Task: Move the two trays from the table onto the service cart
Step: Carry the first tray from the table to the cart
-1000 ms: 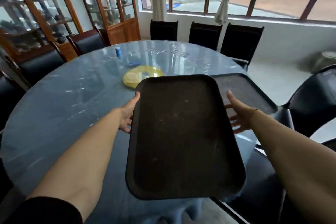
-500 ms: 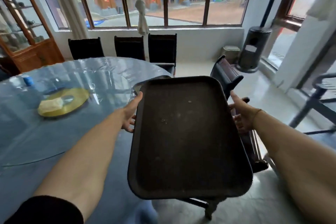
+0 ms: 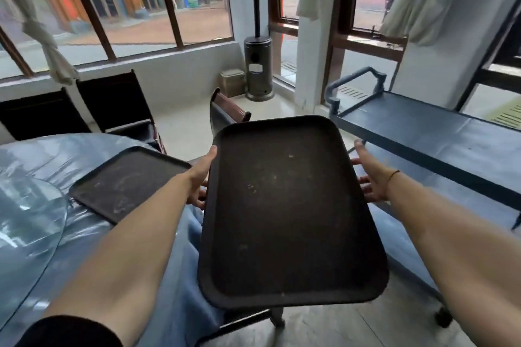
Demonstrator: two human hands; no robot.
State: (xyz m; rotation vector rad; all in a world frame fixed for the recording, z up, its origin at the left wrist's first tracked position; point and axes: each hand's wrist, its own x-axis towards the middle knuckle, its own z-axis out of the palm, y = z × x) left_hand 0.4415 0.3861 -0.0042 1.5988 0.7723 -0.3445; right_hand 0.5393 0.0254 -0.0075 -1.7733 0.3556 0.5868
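Note:
I carry a dark brown rectangular tray (image 3: 284, 205) in mid-air, level, in front of me. My left hand (image 3: 201, 175) grips its left long edge, thumb on the rim. My right hand (image 3: 369, 175) supports its right edge from beneath, fingers spread under the tray. A second dark tray (image 3: 127, 180) lies on the round table (image 3: 31, 234) at the left, near the table's edge. The blue-grey service cart (image 3: 439, 146) stands to the right, its top shelf bare and its handle at the far end.
A dark chair (image 3: 225, 113) stands just beyond the held tray, partly hidden by it. Black chairs (image 3: 112, 104) line the table's far side under the windows. A patio heater (image 3: 258, 70) stands in the corner. Tiled floor lies between table and cart.
My view and the held tray have swung right, away from the table. The service cart has come into view on the right, and the second tray shows again on the table at left.

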